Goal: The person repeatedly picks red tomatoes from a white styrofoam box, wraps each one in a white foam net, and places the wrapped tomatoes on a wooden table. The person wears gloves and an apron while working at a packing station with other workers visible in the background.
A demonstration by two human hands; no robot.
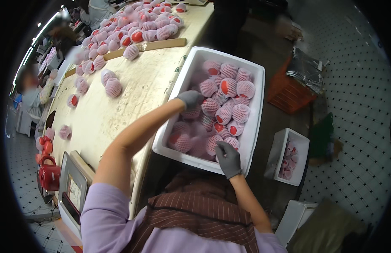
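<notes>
A white foam box (259, 84) stands in front of me, holding many round red fruits (228, 87) in pink foam nets. My left hand (190, 100), in a grey glove, reaches over the box's left wall among the netted fruits; its fingertips are blurred and partly hidden, so its grip is unclear. Near the front right corner of the box is my right hand (229, 160), also gloved in grey. Its fingers are curled together beside a netted fruit (213, 144), and what they hold, if anything, is hidden. The fruits at the box's front left are smeared by motion.
On the pale table (132, 88) at left lie loose netted fruits (113, 87) and a large pile behind a wooden strip (161, 45). A scale (73, 189) and red mug (49, 173) are near left. At right stand a smaller foam box (304, 162) and an orange crate (284, 90).
</notes>
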